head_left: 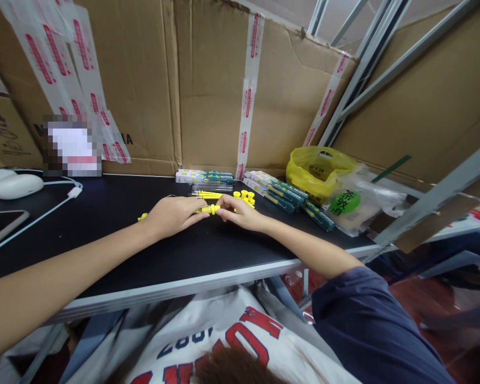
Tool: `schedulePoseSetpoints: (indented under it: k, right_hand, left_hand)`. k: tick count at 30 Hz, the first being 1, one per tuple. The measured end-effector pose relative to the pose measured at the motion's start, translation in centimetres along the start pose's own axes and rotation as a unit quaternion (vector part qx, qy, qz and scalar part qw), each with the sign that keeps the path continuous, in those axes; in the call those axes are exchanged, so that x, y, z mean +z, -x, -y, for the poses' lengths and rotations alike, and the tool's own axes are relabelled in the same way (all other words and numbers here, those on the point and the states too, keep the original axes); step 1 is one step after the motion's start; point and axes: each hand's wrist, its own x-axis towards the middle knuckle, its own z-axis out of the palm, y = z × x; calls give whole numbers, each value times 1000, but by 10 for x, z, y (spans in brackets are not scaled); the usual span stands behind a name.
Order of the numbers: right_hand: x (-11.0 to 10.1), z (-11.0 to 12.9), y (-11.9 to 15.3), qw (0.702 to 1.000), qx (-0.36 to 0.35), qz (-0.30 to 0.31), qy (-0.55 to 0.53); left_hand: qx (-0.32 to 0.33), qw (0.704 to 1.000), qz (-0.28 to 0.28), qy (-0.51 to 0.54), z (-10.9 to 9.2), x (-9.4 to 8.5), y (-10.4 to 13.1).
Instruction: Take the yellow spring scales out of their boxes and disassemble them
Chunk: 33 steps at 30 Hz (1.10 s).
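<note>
My left hand (175, 216) and my right hand (242, 213) meet over the front half of the black table (224, 250). Between them is a slim yellow plastic piece (211, 209) with a raised collar. The fingers of my left hand close around one end, and my right hand pinches the other. Another yellow part (143, 216) shows past my left wrist, mostly hidden. Just behind my hands lie thin yellow sticks (208, 195), a group of short yellow caps (246, 197) and clear tubes (214, 188).
Green-and-white boxes (278, 188) lie at the back right, with a narrow box (206, 176) beside them. A yellow plastic bag (318, 173) and a clear bag (350, 208) stand farther right. Cables (36, 221) and a phone (2, 226) lie left. Cardboard (212, 85) walls the back.
</note>
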Motion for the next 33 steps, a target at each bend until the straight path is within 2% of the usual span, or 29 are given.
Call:
schedulePoseSetpoints:
  k: [5,10,17,23,27,33]
  right_hand:
    - [-2,-3,0,992,-49,-33,108]
    - [-3,-3,1,965,-104,-39,238]
    - [-5,2,2,971,-54,-20,232]
    - [-2,-2,0,980,-49,4,192]
    - [-1,-1,0,985,-36,-3,168]
    - [-3,-2,1,967,-82,-25,239]
  left_hand:
    - [-26,998,41,39,0,0,-1]
    - [-23,994,67,81,0,1,-1]
    - [-21,993,60,94,-2,-2,-3]
    - [-8,994,53,98,-2,-1,-2]
    - [-9,994,48,98,-2,-1,-2]
    - [-19,991,63,118,-1,-1,-3]
